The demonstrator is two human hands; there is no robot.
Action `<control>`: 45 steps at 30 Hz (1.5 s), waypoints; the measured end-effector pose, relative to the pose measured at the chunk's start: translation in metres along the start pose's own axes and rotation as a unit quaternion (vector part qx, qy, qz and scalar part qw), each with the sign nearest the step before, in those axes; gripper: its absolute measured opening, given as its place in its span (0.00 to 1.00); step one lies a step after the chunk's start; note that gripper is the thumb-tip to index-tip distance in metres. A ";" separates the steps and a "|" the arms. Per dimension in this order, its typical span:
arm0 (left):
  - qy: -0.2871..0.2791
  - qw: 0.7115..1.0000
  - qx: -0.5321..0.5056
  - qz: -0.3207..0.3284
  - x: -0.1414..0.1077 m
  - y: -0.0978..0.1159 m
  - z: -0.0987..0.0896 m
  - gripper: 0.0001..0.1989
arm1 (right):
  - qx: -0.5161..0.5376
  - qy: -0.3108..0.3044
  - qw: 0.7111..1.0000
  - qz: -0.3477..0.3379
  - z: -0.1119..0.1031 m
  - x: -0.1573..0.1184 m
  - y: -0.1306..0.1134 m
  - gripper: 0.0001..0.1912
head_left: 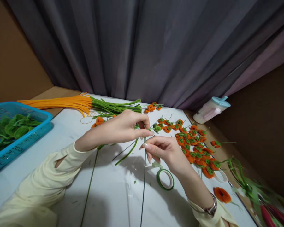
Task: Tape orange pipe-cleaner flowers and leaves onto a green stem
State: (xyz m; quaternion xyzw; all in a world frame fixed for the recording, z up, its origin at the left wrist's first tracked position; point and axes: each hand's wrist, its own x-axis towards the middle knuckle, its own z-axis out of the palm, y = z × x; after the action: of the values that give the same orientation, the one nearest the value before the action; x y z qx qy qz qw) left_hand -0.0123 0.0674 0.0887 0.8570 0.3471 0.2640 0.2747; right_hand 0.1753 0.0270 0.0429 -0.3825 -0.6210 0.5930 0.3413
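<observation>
Both hands meet over the middle of the white table, at a thin dark green stem point(144, 186) that runs down toward the front edge. My left hand point(125, 126) pinches the stem's upper part, beside a small green bud point(156, 128). Just below it, my right hand point(159, 149) closes thumb and finger on the same stem. A roll of green tape point(165, 179) lies under my right hand. Another long green stem point(91, 179) lies to the left, and a short curved green piece point(127, 153) is near my left fingers.
Orange flowers point(196, 148) are heaped at the right. Orange strips point(61, 103) and green strips point(115, 106) lie along the back. A blue basket point(21, 138) of leaves is at the left, a cup point(210, 110) at the back right, and red-handled tools point(272, 214) at the front right.
</observation>
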 end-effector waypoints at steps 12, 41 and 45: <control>-0.024 0.998 -0.028 -0.043 0.000 0.009 -0.002 0.08 | -0.005 -0.008 1.000 0.016 -0.003 0.001 -0.002 0.14; 0.200 0.975 0.044 -0.089 0.005 -0.017 -0.020 0.19 | 0.009 0.029 0.999 -0.036 0.009 -0.006 -0.010 0.09; 0.208 0.947 0.217 -0.118 0.001 -0.025 -0.012 0.17 | 0.036 0.030 0.998 -0.043 0.015 -0.012 -0.017 0.11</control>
State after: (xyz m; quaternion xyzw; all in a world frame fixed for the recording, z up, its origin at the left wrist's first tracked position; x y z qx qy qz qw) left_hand -0.0312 0.0868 0.0808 0.7750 0.5436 0.3204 0.0334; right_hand 0.1673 0.0092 0.0592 -0.3602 -0.6047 0.5879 0.3987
